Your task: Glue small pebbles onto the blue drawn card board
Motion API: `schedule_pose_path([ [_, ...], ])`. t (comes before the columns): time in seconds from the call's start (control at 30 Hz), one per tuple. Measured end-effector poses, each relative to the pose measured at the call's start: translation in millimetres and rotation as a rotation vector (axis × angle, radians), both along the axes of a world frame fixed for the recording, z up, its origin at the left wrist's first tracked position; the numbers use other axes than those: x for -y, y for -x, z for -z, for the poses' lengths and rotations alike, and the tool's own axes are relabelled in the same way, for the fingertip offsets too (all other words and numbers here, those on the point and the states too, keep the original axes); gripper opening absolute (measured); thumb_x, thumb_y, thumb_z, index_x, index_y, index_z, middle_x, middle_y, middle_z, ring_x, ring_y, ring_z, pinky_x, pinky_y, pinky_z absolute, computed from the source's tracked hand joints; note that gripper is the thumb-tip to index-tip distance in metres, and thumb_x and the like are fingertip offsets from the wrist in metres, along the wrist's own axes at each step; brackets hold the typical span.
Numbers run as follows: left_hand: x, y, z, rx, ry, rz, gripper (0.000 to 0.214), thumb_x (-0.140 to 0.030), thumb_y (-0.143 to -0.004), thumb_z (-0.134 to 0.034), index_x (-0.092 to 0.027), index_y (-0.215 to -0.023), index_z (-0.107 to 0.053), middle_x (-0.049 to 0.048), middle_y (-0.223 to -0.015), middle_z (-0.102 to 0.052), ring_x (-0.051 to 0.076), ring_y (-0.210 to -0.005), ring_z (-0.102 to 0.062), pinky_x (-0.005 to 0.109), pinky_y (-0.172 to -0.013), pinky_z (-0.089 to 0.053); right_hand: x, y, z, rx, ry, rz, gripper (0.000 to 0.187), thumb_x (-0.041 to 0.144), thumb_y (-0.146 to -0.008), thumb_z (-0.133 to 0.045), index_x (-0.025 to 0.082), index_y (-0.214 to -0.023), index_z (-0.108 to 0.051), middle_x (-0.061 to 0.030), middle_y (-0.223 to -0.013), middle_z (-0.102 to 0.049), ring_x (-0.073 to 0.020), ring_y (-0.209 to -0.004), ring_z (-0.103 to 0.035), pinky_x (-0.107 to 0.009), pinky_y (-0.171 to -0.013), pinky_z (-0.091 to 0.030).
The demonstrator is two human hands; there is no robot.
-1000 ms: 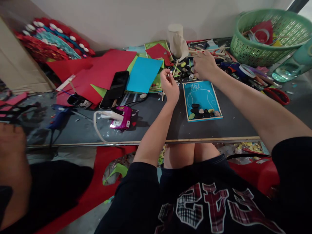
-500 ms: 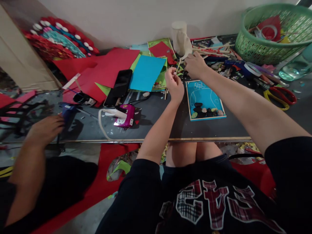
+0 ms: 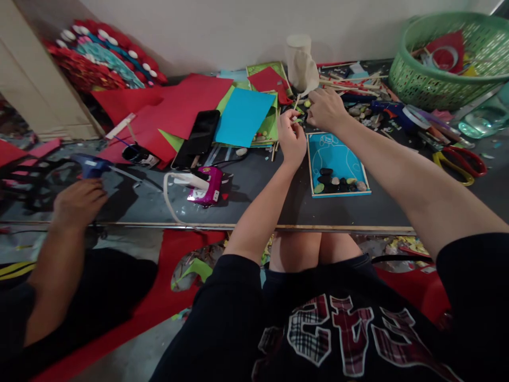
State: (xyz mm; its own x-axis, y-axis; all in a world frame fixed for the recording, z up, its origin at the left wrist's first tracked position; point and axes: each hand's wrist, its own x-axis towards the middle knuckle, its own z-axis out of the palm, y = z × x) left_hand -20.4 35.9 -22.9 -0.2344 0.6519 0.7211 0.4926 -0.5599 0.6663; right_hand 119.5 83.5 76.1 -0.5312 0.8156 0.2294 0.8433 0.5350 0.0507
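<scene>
My left hand [image 3: 292, 139] is curled above the table, fingertips drawn together around something small and pale that I cannot make out. Just to its right, my right hand [image 3: 326, 109] reaches down into the scraps by the white roll [image 3: 299, 62], its fingers bent together and their tips hidden. Below both hands lies a blue picture panel [image 3: 340, 155] with a thin wooden-stick frame and white drawn lines. Black, green and pale pebbles [image 3: 338, 184] are set along its lower edge. A yellowish pebble [image 3: 307, 103] lies between my hands.
A green basket [image 3: 417, 79], scissors [image 3: 457, 164], a blue glue gun [image 3: 385, 107] and loose pebbles [image 3: 360, 110] are at right. Blue paper [image 3: 244, 116], a phone [image 3: 203, 131] and a purple power socket [image 3: 205, 185] are at left. A co-worker's hand [image 3: 81, 201] holds another glue gun [image 3: 91, 165].
The co-worker's glue gun has been lifted and tilted. My hands stay almost in place, with my right fingers slightly shifted over the scraps. The view has moved a little.
</scene>
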Motion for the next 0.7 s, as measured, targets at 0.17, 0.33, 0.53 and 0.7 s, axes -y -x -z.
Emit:
schedule_pose_path([
  [0.17, 0.2, -2.3, -0.9, -0.023, 0.036, 0.036, 0.027, -0.047, -0.112, -0.04, -0.029, -0.126, -0.055, 0.0125, -0.121, -0.064, 0.025, -0.12, -0.064, 0.044, -0.104, -0.057, 5.2, -0.1, -2.9, 0.041, 0.003, 0.084, 0.038, 0.038, -0.103, -0.054, 0.013, -0.116, -0.079, -0.0189, -0.13, -0.071, -0.0316, -0.114, -0.063, -0.048, -0.097, -0.046],
  [0.33, 3.7, -6.2, -3.0, 0.045, 0.137, 0.13, 0.031, -0.036, -0.108, -0.048, -0.029, -0.138, -0.051, 0.0165, -0.136, -0.062, 0.029, -0.129, -0.062, 0.053, -0.116, -0.053, 2.3, -1.0, 2.8, 0.089, -0.012, 0.063, 0.039, 0.046, -0.103, -0.058, 0.015, -0.112, -0.08, -0.0179, -0.124, -0.074, -0.0295, -0.092, -0.069, -0.045, -0.079, -0.045],
  [0.53, -0.8, -4.0, 5.3, -0.049, 0.127, 0.126, 0.036, -0.037, -0.108, -0.05, -0.031, -0.143, -0.052, 0.017, -0.141, -0.059, 0.03, -0.133, -0.062, 0.052, -0.115, -0.056, -15.7, -6.5, 17.7, 0.084, -0.023, 0.022, 0.037, 0.043, -0.106, -0.058, 0.021, -0.13, -0.073, -0.014, -0.112, -0.08, -0.0293, -0.092, -0.072, -0.041, -0.077, -0.046],
  [0.7, -4.7, -3.3, 10.0, -0.002, 0.128, 0.088, 0.04, -0.051, -0.11, -0.044, -0.029, -0.141, -0.055, 0.018, -0.136, -0.061, 0.03, -0.126, -0.065, 0.051, -0.113, -0.056, -3.2, -13.8, 8.8, 0.006, -0.022, -0.066, 0.032, 0.041, -0.107, -0.055, 0.025, -0.128, -0.073, -0.0121, -0.118, -0.08, -0.0296, -0.1, -0.072, -0.04, -0.078, -0.045],
])
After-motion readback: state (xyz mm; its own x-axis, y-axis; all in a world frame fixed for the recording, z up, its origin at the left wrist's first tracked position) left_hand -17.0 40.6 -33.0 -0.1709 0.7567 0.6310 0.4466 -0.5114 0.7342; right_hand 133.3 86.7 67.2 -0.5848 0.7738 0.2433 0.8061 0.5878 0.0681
